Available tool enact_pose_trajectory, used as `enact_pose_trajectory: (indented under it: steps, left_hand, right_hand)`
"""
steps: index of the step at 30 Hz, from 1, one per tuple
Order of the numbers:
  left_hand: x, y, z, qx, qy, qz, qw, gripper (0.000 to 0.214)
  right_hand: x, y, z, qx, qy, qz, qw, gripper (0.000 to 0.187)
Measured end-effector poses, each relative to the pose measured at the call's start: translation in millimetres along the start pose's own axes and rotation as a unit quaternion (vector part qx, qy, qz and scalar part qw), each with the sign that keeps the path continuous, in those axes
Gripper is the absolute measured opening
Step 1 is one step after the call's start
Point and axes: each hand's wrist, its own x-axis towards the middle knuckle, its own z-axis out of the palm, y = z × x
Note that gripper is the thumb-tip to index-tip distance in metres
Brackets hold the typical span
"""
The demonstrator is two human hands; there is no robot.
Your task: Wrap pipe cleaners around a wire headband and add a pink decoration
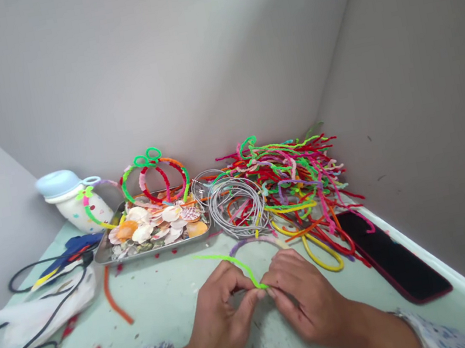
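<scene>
Both hands meet above the front middle of the table, pinching one bright green pipe cleaner (239, 264). My left hand (220, 312) grips it between thumb and forefinger, and my right hand (307, 298) pinches it right beside, fingertips nearly touching. The pipe cleaner's free end curves up and to the left over my left hand. What its other end looks like is hidden by the fingers. Just behind the hands lies a curved lilac pipe cleaner (256, 240). An orange pipe cleaner piece (115, 300) rests on the table to the left.
A metal tray (160, 249) of seashells holds pipe-cleaner hoops (166, 176). Behind stand a white bottle (80, 208), coiled grey wire (238, 208) and a heap of coloured pipe cleaners (294, 169). A phone (395, 256) lies right; black cables (55, 313) and a plastic bag (21, 322) lie left.
</scene>
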Motion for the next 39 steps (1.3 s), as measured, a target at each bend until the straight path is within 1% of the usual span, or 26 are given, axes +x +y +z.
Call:
enact_pose_trajectory:
  steps: [4, 8, 12, 15, 18, 23, 27, 31, 36, 39]
  left_hand:
    - [1.2, 1.4, 1.6, -0.011, -0.004, -0.031, 0.999, 0.018]
    - [4.8, 2.4, 3.5, -0.023, -0.014, -0.074, 0.997, 0.016]
    - [4.6, 3.6, 2.8, -0.032, -0.031, -0.067, 0.997, 0.013]
    - [2.9, 4.3, 1.6, -0.027, -0.037, -0.061, 0.997, 0.016]
    - [2.3, 4.8, 1.3, -0.026, -0.039, -0.068, 0.997, 0.019]
    - [2.4, 5.4, 1.3, -0.039, -0.054, -0.092, 0.994, 0.023]
    - [3.8, 6.9, 1.4, -0.068, -0.058, -0.127, 0.988, 0.024]
    - [5.3, 8.1, 2.0, -0.096, -0.060, -0.164, 0.980, 0.023]
    - [6.0, 6.9, 2.5, -0.088, -0.045, -0.142, 0.985, 0.023]
    - [6.8, 6.7, 2.6, -0.081, -0.044, -0.143, 0.985, 0.023]
  right_hand:
    - [-0.3, 0.2, 0.0, 0.001, -0.002, -0.004, 1.000, 0.015]
    - [-1.1, 0.1, 0.6, 0.007, 0.004, 0.011, 1.000, 0.015]
    - [-2.5, 0.5, 0.4, 0.014, 0.017, 0.019, 1.000, 0.015]
    - [-2.6, 0.6, 0.5, 0.015, 0.011, 0.016, 1.000, 0.014]
    - [-1.6, 0.1, 0.8, 0.009, 0.004, 0.012, 1.000, 0.015]
    - [-0.9, -0.9, 0.9, -0.004, -0.005, 0.005, 1.000, 0.015]
    - [-1.9, -0.4, 1.0, -0.016, -0.006, -0.005, 1.000, 0.016]
    - [-1.8, 0.7, 1.2, -0.002, -0.001, 0.010, 1.000, 0.015]
    - [-0.6, 0.8, 1.1, 0.014, 0.015, 0.024, 0.999, 0.013]
    - [-0.8, 0.7, 1.3, 0.012, 0.008, 0.019, 1.000, 0.014]
